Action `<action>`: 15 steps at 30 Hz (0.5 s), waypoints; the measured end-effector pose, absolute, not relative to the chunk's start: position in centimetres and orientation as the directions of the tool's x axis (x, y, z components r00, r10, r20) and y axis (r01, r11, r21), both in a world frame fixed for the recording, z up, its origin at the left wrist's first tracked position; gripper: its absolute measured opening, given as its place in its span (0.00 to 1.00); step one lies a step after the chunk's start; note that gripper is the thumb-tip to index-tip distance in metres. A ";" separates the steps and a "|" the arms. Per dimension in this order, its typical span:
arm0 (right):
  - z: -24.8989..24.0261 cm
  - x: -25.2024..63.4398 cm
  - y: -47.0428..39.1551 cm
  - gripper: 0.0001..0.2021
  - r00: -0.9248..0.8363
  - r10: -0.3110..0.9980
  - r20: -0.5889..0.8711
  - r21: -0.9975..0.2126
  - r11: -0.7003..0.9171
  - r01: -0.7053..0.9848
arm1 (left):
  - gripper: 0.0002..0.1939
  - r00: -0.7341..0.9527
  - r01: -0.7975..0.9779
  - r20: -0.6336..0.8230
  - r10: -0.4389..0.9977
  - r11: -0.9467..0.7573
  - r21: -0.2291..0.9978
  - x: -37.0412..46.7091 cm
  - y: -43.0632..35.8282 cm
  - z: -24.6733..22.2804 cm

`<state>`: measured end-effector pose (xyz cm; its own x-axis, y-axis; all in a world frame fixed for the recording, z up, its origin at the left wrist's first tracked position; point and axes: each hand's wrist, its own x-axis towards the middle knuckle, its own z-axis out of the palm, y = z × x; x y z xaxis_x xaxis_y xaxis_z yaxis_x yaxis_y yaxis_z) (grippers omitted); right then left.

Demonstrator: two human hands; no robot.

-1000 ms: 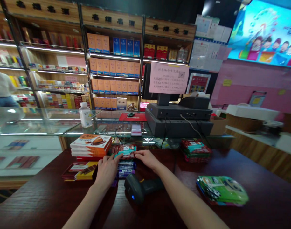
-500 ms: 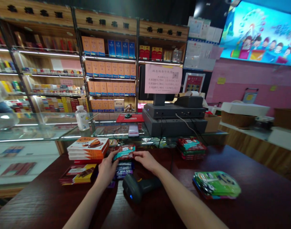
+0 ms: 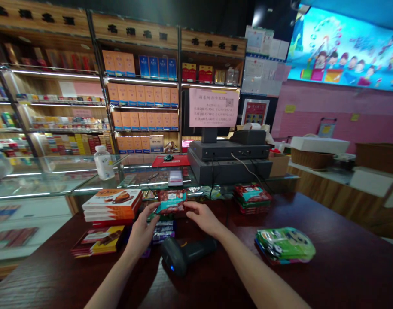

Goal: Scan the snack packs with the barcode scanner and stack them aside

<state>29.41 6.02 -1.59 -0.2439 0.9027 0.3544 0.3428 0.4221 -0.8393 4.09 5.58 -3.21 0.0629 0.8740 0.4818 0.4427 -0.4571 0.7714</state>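
Note:
A red and teal snack packet point(image 3: 172, 201) is held up between my two hands above the dark table. My left hand point(image 3: 143, 229) grips its left end with thumb and fingers. At its right end my right hand point(image 3: 202, 216) pinches the edge. Beneath and behind the packet lie more packets, partly covered by it. Purple packets point(image 3: 164, 230) lie just below, beside my left hand. A black barcode scanner point(image 3: 183, 255) rests on the table between my forearms, its blue light on.
Orange-white boxes point(image 3: 112, 204) and yellow-red packets point(image 3: 102, 240) are stacked at the left. Similar teal-red packets point(image 3: 251, 197) and green packets point(image 3: 284, 244) lie at the right. A glass counter, bottle point(image 3: 104, 163) and monitor point(image 3: 212, 107) stand beyond.
The packet has been raised slightly and turned more level, its front facing me more. Both hands still hold it. The whole view has shifted a little.

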 end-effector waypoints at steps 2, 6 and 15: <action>-1.4 30.1 5.5 0.22 -0.252 0.894 0.370 -0.823 0.441 0.357 | 0.22 0.096 0.437 0.487 0.868 -0.476 0.763 4.3 5.6 -3.3; -1.0 31.2 4.4 0.23 -0.264 0.887 0.378 -0.806 0.456 0.378 | 0.23 0.150 0.445 0.508 0.848 -0.517 0.731 4.5 5.4 -3.5; -2.0 32.3 3.7 0.23 -0.216 0.874 0.436 -0.797 0.486 0.359 | 0.24 0.197 0.475 0.509 0.838 -0.536 0.698 5.0 4.6 -2.7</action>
<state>32.30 3.71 -2.01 -0.2158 0.8736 0.4361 0.3589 0.4864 -0.7966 4.98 4.57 -2.75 0.1971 0.8377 0.5093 0.4754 -0.5360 0.6977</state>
